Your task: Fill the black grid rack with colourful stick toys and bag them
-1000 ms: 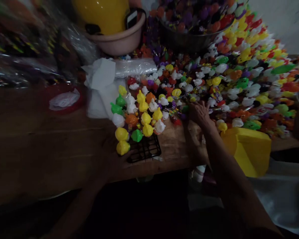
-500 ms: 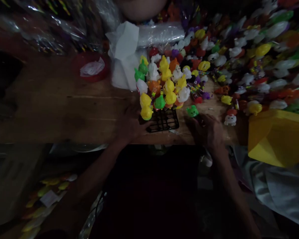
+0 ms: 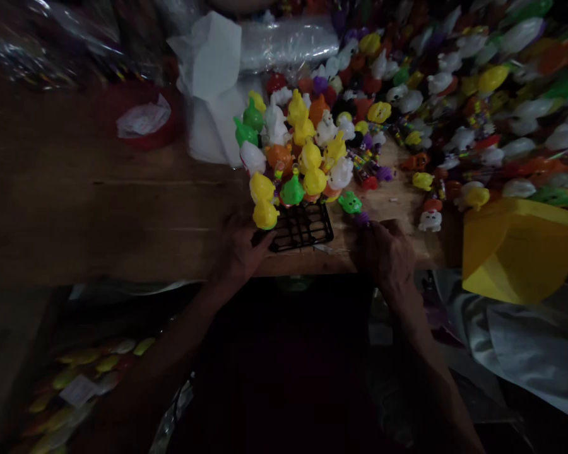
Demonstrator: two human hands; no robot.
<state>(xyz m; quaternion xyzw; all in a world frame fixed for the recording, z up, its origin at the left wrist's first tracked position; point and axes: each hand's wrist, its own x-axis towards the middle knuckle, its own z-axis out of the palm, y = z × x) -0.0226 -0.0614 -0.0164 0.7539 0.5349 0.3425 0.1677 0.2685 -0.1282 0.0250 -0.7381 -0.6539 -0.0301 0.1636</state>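
Note:
A black grid rack (image 3: 305,230) lies near the table's front edge, its back rows filled with upright toys with animal heads, among them a yellow duck-like one (image 3: 265,215) and a green one (image 3: 292,190). My left hand (image 3: 236,255) is at the rack's front left corner, thumb against the frame and fingers curled beside the yellow toy. To the right of the rack, my right hand (image 3: 390,255) pinches the purple end of a toy with a green bear head (image 3: 350,202). The head points left toward the rack; the fingertips are dark and partly hidden.
Loose animal-headed toys (image 3: 438,82) pile up across the right and back of the wooden table (image 3: 146,208). A yellow scoop-like container (image 3: 515,252) sits at the right edge. White plastic sheets (image 3: 213,120) and a red bowl (image 3: 158,132) with papers stand at the back left.
The green bear-headed toy has tilted and its purple end now shows at my right fingertips. My left hand stays by the rack corner. The whole view has shifted slightly.

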